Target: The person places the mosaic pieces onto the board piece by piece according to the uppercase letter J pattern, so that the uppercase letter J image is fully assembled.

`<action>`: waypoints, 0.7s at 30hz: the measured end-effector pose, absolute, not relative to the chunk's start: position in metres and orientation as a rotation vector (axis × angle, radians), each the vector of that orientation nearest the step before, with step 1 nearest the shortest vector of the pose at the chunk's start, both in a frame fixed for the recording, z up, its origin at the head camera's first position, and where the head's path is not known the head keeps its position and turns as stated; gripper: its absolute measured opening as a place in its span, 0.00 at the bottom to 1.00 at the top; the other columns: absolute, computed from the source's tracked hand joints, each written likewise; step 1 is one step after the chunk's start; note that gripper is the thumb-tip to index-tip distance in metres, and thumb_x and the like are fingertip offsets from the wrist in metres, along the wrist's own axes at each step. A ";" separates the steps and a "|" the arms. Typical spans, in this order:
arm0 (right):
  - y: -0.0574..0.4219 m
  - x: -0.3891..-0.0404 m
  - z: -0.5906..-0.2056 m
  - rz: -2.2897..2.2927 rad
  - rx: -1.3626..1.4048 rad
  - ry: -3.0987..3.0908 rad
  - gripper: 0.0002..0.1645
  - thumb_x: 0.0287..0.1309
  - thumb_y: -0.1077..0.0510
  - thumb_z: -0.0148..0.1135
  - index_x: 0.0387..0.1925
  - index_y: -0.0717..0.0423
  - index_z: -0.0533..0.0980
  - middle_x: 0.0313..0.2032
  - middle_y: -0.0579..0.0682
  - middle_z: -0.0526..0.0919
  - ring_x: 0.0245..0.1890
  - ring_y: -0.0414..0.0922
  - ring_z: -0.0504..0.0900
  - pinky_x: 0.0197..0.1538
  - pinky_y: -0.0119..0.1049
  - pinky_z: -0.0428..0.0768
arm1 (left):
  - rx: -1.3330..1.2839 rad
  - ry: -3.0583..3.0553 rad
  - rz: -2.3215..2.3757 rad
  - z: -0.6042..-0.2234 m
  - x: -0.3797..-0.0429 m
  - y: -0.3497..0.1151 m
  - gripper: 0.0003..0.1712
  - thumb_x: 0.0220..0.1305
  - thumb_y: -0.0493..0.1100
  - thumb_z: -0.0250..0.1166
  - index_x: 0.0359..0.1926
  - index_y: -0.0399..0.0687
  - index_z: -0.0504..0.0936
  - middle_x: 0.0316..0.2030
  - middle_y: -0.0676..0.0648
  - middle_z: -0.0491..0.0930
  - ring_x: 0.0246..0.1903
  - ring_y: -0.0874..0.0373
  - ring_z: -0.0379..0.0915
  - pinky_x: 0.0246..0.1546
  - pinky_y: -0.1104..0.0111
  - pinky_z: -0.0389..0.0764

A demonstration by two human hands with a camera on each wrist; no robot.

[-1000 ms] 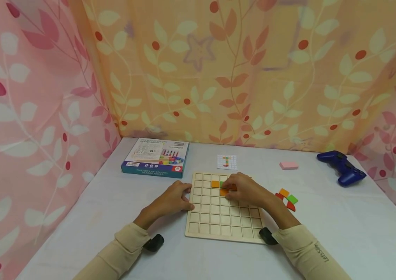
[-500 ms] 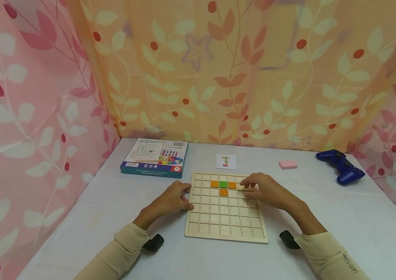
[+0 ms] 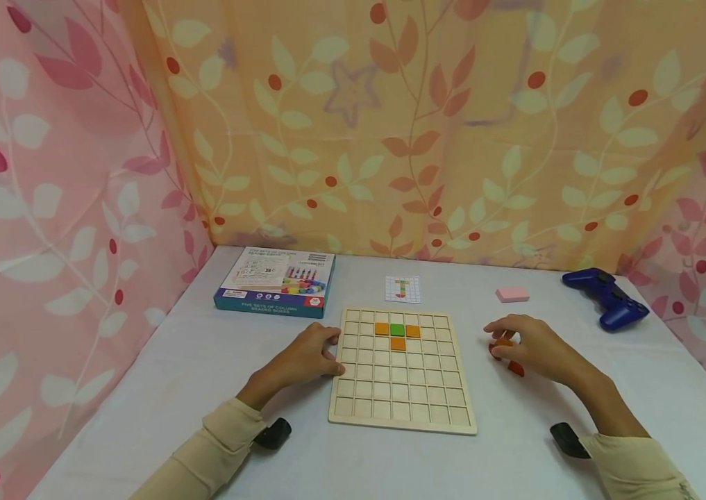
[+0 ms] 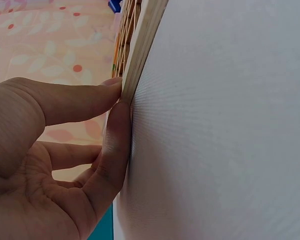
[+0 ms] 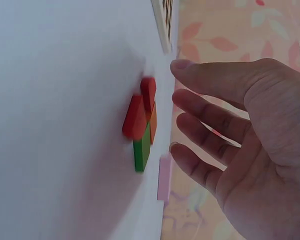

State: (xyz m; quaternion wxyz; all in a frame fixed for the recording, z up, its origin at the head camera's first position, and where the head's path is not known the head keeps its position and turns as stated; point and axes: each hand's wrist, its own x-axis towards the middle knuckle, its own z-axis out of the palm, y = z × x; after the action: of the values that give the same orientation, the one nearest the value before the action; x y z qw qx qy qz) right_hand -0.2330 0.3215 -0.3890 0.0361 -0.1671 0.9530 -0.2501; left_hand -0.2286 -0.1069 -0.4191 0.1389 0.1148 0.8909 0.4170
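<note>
While the left hand (image 3: 307, 354), fingers (image 4: 115, 135) loosely bent, touches the left edge of the board (image 3: 401, 394), I see the right hand (image 3: 534, 344) spread, empty, above loose tiles (image 5: 135, 120) right of the board.

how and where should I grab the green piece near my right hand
Take the green piece by its free end, probably from above, on the side away from the red pieces and orange piece: it lies flat, and they crowd its other end.
</note>
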 end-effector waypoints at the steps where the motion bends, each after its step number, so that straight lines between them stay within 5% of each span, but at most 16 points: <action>1: 0.325 -0.232 -0.389 -0.768 -0.496 2.922 0.22 0.64 0.57 0.74 0.58 0.59 0.84 0.44 0.49 0.86 0.44 0.48 0.80 0.40 0.35 0.80 | 0.335 2.575 1.205 -0.420 -0.229 -0.107 0.45 0.57 0.35 0.81 0.74 0.33 0.71 0.51 0.44 0.72 0.40 0.57 0.79 0.41 0.68 0.84; 16: 0.360 -0.226 -0.399 -0.680 -0.378 2.936 0.21 0.62 0.63 0.68 0.57 0.59 0.84 0.48 0.52 0.87 0.48 0.52 0.81 0.54 0.59 0.83 | 0.333 2.569 1.203 -0.421 -0.229 -0.108 0.46 0.57 0.36 0.81 0.74 0.33 0.70 0.52 0.43 0.72 0.40 0.58 0.79 0.42 0.68 0.84; 21: 0.362 -0.223 -0.398 -0.675 -0.382 2.932 0.25 0.57 0.67 0.65 0.58 0.58 0.84 0.54 0.59 0.86 0.55 0.63 0.81 0.58 0.69 0.79 | 0.334 2.571 1.198 -0.421 -0.230 -0.108 0.46 0.57 0.36 0.81 0.75 0.33 0.70 0.52 0.43 0.72 0.40 0.57 0.78 0.41 0.68 0.84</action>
State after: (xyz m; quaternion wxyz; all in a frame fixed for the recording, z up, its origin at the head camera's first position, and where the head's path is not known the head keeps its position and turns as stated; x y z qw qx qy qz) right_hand -0.2228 0.3618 -0.3977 0.0542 -0.1259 0.9653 -0.2223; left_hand -0.2304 -0.1078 -0.4212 0.1422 0.1156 0.8910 0.4153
